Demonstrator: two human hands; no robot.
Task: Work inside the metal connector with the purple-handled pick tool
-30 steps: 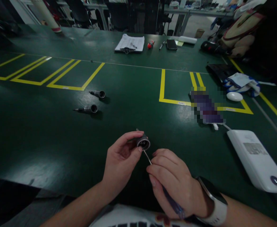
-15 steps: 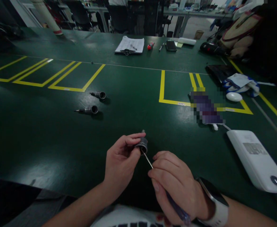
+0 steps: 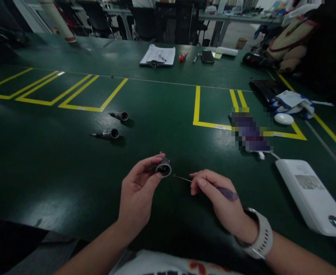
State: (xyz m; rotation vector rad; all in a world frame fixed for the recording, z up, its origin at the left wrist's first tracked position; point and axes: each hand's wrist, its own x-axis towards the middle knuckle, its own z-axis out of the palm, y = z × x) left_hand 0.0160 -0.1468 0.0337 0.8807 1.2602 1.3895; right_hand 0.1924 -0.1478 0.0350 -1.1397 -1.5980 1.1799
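Observation:
My left hand [image 3: 139,185] grips a hollow grey metal cylinder part [image 3: 164,167] between thumb and fingers, its round opening turned toward me and to the right. My right hand [image 3: 213,193] is closed round a screwdriver [image 3: 226,193] with a purple see-through handle. Its thin shaft points left, and a small ring-like piece [image 3: 174,175] shows at the tip, just right of the cylinder and apart from it. Two similar metal parts with pointed ends, one nearer [image 3: 107,133] and one farther [image 3: 120,115], lie on the green table to the left.
A white power bank [image 3: 311,194] lies at right, cabled to a blurred phone [image 3: 249,131]. Beyond are a white oval case [image 3: 284,118] and gloves [image 3: 294,103]. Yellow tape [image 3: 210,124] marks the table. A clipboard [image 3: 158,55] and a red-ended object [image 3: 182,57] lie farther back.
The screwdriver tip has come out of the cylinder with a small ring-like piece on it. My right hand has turned and moved right; my left hand has shifted left with the cylinder.

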